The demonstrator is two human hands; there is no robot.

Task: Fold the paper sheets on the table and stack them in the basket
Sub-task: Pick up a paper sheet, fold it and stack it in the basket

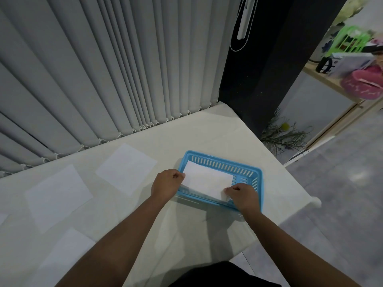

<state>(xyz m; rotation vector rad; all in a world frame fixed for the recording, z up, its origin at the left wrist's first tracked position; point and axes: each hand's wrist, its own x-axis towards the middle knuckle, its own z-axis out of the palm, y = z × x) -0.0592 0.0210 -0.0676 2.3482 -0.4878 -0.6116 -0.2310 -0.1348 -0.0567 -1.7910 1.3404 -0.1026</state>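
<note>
Blue basket (256, 172) on surface (207, 133), near right edge. Folded paper (207, 181) over basket opening, tilted. Left hand (166, 182) pinches its left corner, right hand (243, 195) pinches near-right corner. Unfolded sheets (126, 167) flat to left.

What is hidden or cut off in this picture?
- Head view: the folded paper covers the floor of the blue basket, so any sheets beneath are hidden.
- Head view: the frame's left edge cuts off one flat sheet.
- Head view: the left forearm covers part of the nearest sheet.
</note>
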